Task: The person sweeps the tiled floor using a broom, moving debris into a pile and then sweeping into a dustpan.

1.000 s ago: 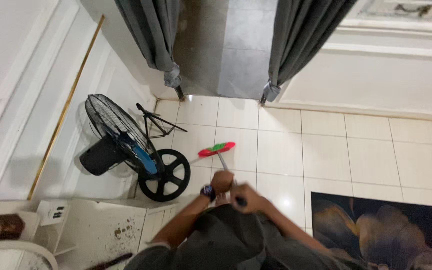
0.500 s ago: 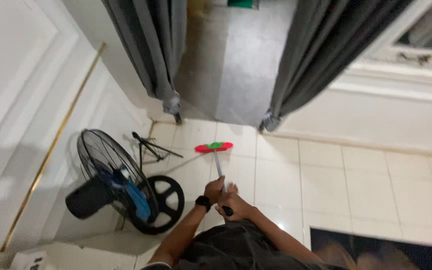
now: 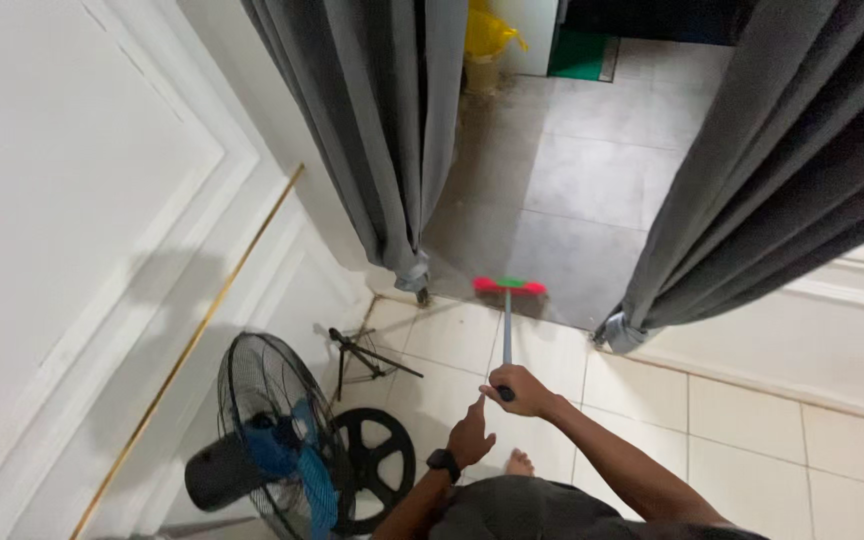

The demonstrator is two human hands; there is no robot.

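Observation:
A broom with a red and green head (image 3: 509, 286) and a thin grey handle (image 3: 506, 330) reaches out to the doorway threshold. My right hand (image 3: 522, 388) is closed around the handle's dark end grip. My left hand (image 3: 471, 437), with a black watch on the wrist, hangs just below and left of it, off the handle, fingers loosely apart. The broom head rests where the cream tiles meet the grey floor beyond the doorway.
A black floor fan with blue blades (image 3: 277, 455) and round base stands at the lower left by the white panelled wall. A small black tripod (image 3: 362, 350) lies behind it. Grey curtains (image 3: 392, 150) hang on both sides of the doorway. A yellow bag (image 3: 487, 35) sits far beyond.
The broom head has been pushed forward from the tiles to the doorway threshold. My left hand has come off the handle; only my right hand holds it. The view has tilted up.

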